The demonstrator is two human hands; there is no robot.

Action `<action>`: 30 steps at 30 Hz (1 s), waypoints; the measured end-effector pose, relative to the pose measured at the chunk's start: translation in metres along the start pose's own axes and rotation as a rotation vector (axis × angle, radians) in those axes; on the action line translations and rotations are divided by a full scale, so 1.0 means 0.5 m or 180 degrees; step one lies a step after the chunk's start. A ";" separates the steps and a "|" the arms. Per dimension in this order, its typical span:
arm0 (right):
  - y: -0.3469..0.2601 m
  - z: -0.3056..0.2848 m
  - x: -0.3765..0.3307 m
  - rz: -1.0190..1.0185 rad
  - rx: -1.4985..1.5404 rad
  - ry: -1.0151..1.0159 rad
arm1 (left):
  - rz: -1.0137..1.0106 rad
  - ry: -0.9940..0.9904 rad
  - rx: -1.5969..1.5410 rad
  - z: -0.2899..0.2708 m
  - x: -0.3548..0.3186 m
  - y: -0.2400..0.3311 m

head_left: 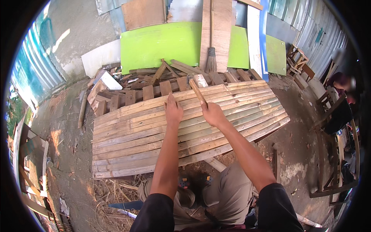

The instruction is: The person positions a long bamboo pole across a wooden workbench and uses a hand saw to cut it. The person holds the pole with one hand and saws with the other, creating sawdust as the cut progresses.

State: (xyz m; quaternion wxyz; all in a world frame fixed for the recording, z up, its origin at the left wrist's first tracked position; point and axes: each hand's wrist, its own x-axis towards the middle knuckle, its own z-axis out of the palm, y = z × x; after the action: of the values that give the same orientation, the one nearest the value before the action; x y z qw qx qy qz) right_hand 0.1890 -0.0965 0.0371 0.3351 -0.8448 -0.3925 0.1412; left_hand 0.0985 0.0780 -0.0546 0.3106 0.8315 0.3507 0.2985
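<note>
The hammer [195, 86] stood tilted over the far edge of the slatted wooden panel [185, 127], its wooden handle clenched in my right hand [212, 114]. My left hand [173, 112] lay just beside it, open, flat on the slats. Beyond lay scrap wood [131, 87], a broom [211, 58] and green boards [160, 44].

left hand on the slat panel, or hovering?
Touching. The head view shows the left hand pressed flat on the wooden slat panel, fingers spread, no gap visible. The right hand grips a hammer.
</note>
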 end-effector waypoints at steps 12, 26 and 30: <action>-0.012 -0.021 -0.084 -0.0172 -0.0051 0.0982 | 0.0179 -0.0213 0.1072 -0.051 -0.131 0.005; 0.128 0.005 -0.268 -0.0264 -0.1589 0.0711 | 0.0129 -0.0839 0.1445 -0.079 -0.272 0.065; 0.122 0.026 -0.289 -0.0424 -0.1705 0.0994 | 0.0008 -0.1060 0.1426 -0.092 -0.321 0.098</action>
State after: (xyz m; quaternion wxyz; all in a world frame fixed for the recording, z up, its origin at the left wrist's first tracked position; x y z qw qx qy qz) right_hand 0.1230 -0.2284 -0.0172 0.1655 -0.8869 -0.4140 -0.1209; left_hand -0.0074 -0.0589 -0.0350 0.1721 0.9175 0.3510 0.0731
